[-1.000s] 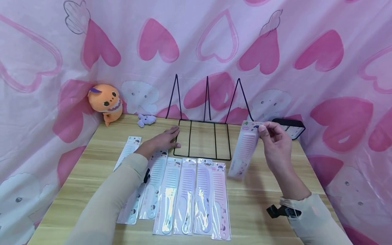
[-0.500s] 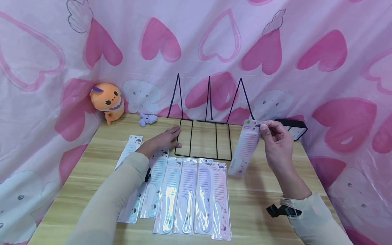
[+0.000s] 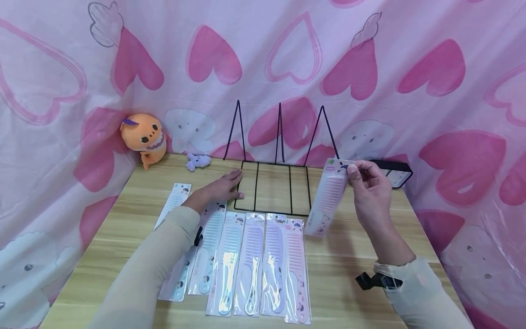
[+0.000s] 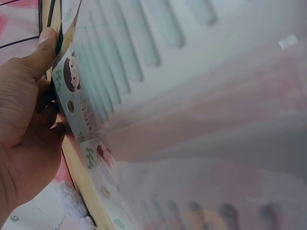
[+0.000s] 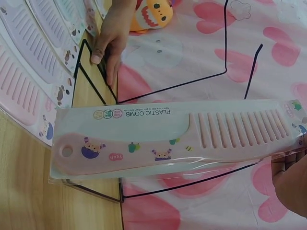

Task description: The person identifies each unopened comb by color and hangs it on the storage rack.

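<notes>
My right hand [image 3: 371, 194] pinches the top corner of a packaged pink comb [image 3: 327, 196], which hangs tilted beside the right side of a black wire rack [image 3: 290, 192]. In the right wrist view the comb [image 5: 163, 139] lies across the picture in its clear wrapper. My left hand [image 3: 222, 186] rests at the rack's left edge, fingers extended, holding nothing. Several packaged combs lie in a row in front of the rack: blue ones [image 3: 228, 265] on the left, purple ones [image 3: 273, 265] in the middle, a pink one [image 3: 297, 274] on the right. My left forearm partly covers the leftmost packages.
An orange plush toy [image 3: 144, 137] and a small purple plush [image 3: 198, 161] sit at the table's back left. A black-framed box-shaped object [image 3: 392, 172] stands behind my right hand. A pink heart-patterned curtain [image 3: 213, 55] hangs behind the wooden table [image 3: 102, 260].
The comb in my right hand has risen very slightly and shifted a little. My left hand stays at the rack's left edge.
</notes>
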Action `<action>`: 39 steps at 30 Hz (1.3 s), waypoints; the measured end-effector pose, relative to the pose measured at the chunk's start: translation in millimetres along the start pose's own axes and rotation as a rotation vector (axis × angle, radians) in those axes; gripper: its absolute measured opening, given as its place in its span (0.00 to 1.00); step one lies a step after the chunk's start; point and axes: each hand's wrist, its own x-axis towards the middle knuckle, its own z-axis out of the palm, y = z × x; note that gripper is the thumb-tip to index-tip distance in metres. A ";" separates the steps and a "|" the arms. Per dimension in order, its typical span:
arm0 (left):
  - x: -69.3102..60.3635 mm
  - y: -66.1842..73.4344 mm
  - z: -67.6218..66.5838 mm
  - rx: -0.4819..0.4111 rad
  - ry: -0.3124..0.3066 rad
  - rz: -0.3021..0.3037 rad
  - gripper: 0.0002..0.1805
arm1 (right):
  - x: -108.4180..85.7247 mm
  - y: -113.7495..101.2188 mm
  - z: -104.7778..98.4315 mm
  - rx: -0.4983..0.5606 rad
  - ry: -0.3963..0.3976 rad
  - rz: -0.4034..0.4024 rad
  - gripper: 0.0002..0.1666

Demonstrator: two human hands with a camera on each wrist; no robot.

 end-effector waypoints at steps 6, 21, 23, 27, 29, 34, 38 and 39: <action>0.8 -0.7 0.6 0.009 -0.002 0.008 0.50 | 3.0 2.3 0.9 0.008 -0.002 0.000 0.02; 1.7 -1.8 0.1 0.026 0.003 0.025 0.50 | 18.0 7.5 5.4 -0.024 0.001 0.025 0.06; 2.4 -2.4 1.1 0.028 0.004 0.033 0.50 | 19.7 9.5 5.7 -0.018 0.000 0.032 0.08; 2.7 -2.0 1.9 0.027 0.005 0.033 0.49 | 25.4 13.9 8.1 -0.021 0.001 0.027 0.10; 1.6 -0.7 1.3 0.024 0.003 0.030 0.49 | 29.1 16.3 10.7 -0.022 0.013 0.018 0.09; 0.2 -0.1 -0.6 0.012 -0.004 0.031 0.49 | 39.9 23.4 18.3 -0.005 0.062 0.014 0.07; 2.7 -4.9 0.0 0.000 -0.006 0.042 0.50 | 48.6 28.1 24.1 -0.027 0.095 -0.021 0.06; 3.0 -5.3 -0.1 -0.005 -0.007 0.042 0.50 | 51.0 28.8 25.6 -0.022 0.103 -0.023 0.06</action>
